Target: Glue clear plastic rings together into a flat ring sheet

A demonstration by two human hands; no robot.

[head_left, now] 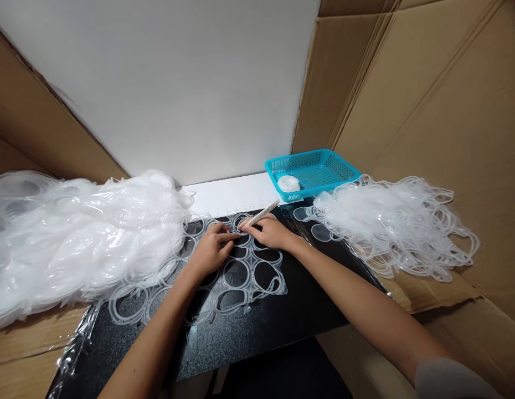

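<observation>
A clear plastic sheet (236, 272) with several round cut-outs lies flat on the black work surface, its near right corner curled. My left hand (214, 246) rests on this sheet with the fingers stretched out toward the right, holding nothing that I can see. Just beside it, my right hand (269, 230) is closed around a pale, slender pen-like tool (263, 212). The tool's upper end sticks up to the right; its lower tip is hidden by the fingers over the far edge of the sheet.
On the left is a large heap of clear plastic sheets (87, 233). A smaller tangled pile of plastic cut-out sheets (390, 221) lies right. Behind it stands a turquoise basket (344, 169) with white discs (289, 183) inside. Loose clear discs (322, 233) lie nearby. Cardboard walls (427, 100) flank the black surface (257, 338).
</observation>
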